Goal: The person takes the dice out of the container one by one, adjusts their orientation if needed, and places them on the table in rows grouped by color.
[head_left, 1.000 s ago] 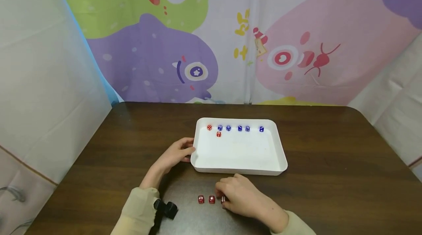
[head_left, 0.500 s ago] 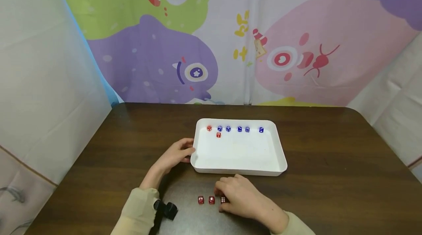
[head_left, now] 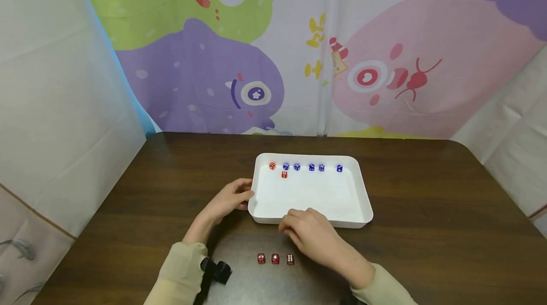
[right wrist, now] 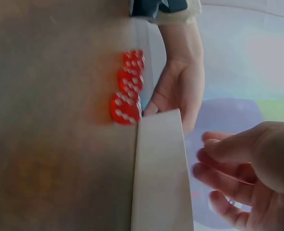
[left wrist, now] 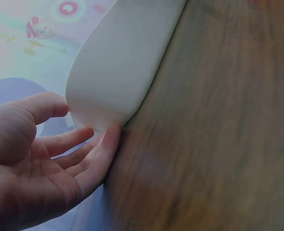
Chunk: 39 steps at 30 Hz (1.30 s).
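Note:
Three red dice with white pips stand in a short row on the near part of the table: a left die (head_left: 261,259), a middle die (head_left: 275,259) and a right die (head_left: 290,259). Just beyond that row, my right hand (head_left: 312,237) hovers with loosely bent fingers and nothing between them, overlapping the tray's near edge. My left hand (head_left: 231,196) rests its fingertips (left wrist: 114,132) and thumb against the outer left side of the white tray (head_left: 307,198). At the tray's back lie several blue dice (head_left: 311,167) and two red ones, a rear die (head_left: 272,166) and a nearer die (head_left: 284,175).
The dark wooden table (head_left: 427,210) extends on both sides of the tray. A cartoon-printed cloth (head_left: 192,81) hangs behind it, with pale cloth at the sides. A black device (head_left: 222,272) is strapped at the left wrist.
My right hand has let go of the right die in the near row, then risen and moved away toward the tray. The left hand and tray have stayed in place.

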Each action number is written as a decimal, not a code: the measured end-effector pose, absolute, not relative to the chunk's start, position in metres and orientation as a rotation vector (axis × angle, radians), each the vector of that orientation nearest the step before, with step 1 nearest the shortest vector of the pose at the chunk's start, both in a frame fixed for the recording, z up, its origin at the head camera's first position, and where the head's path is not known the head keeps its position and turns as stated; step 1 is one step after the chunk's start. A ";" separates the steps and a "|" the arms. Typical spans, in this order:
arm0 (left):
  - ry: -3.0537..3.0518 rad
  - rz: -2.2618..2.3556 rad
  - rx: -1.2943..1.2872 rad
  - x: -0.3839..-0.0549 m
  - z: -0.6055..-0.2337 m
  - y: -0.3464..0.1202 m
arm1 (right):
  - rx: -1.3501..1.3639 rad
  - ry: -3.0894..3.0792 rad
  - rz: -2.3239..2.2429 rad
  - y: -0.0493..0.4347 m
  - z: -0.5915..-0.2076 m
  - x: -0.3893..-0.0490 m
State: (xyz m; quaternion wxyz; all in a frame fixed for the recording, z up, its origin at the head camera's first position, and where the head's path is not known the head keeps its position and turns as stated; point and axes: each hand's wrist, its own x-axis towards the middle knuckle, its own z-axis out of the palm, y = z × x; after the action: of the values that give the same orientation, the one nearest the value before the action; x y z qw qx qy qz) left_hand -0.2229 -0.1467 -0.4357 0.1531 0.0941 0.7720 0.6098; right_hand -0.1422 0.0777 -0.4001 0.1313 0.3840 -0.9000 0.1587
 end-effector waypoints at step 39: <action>2.183 1.742 0.284 -0.217 -0.422 -0.148 | 0.909 -2.718 0.274 0.077 -0.372 -0.242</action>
State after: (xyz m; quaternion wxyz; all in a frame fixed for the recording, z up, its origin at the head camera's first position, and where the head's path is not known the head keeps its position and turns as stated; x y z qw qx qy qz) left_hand -0.2172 -0.1478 -0.4216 0.1665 0.0997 0.7669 0.6118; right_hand -0.2420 0.0775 -0.3723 0.1309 0.3130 -0.9359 0.0944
